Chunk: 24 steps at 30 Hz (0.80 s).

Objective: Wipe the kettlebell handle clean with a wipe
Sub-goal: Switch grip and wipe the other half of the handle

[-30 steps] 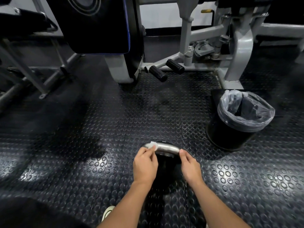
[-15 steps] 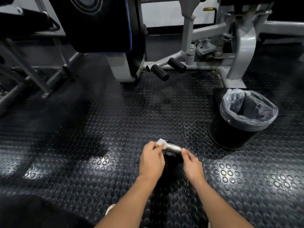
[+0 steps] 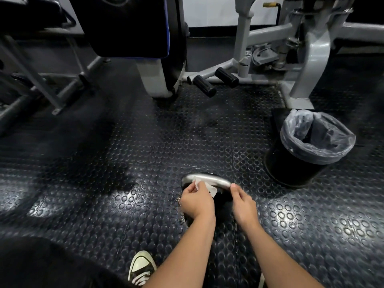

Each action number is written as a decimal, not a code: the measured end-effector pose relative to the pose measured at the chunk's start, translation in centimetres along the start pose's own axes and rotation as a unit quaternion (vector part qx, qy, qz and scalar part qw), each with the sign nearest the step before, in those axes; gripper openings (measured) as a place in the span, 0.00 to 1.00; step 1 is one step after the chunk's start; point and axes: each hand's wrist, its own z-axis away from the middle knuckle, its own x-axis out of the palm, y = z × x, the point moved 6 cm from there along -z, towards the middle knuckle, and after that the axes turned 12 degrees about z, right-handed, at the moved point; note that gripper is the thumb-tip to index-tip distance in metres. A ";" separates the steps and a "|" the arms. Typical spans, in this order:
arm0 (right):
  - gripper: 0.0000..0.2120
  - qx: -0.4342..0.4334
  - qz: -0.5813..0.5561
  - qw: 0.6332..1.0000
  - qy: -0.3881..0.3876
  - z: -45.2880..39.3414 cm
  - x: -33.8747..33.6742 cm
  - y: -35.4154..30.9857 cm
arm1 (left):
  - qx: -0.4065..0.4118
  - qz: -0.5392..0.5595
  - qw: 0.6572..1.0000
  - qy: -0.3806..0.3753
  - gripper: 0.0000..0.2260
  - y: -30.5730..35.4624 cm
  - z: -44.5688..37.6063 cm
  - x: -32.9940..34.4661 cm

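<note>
A black kettlebell (image 3: 223,201) stands on the studded rubber floor in front of me, its shiny metal handle (image 3: 212,179) across the top. My left hand (image 3: 196,201) pinches a white wipe (image 3: 205,185) against the left half of the handle. My right hand (image 3: 243,201) rests on the right end of the handle, thumb on the metal; its other fingers curl down the kettlebell's side. The kettlebell's body is mostly hidden behind both hands.
A black bin with a clear liner (image 3: 307,146) stands to the right. Grey gym machine frames (image 3: 311,50) with black foot pegs (image 3: 204,86) and a black pad (image 3: 128,26) fill the back. My shoe (image 3: 141,267) is at the bottom.
My left hand with the wipe slid right along the handle and then back toward its left part. The right hand has stayed at the right end.
</note>
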 end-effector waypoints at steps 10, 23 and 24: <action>0.23 -0.001 -0.005 1.000 0.006 0.2 0.1 -0.1 | -0.126 0.089 0.988 0.023 0.00 -2.2 0.1 0.5; 0.22 -0.007 0.011 1.000 0.012 0.1 0.0 -0.1 | -0.263 0.162 0.949 -0.069 0.10 -3.6 -0.4 2.3; 0.22 -0.005 0.010 1.000 0.011 0.1 0.0 -0.1 | -0.270 0.166 0.945 -0.082 0.12 -4.4 -0.2 2.1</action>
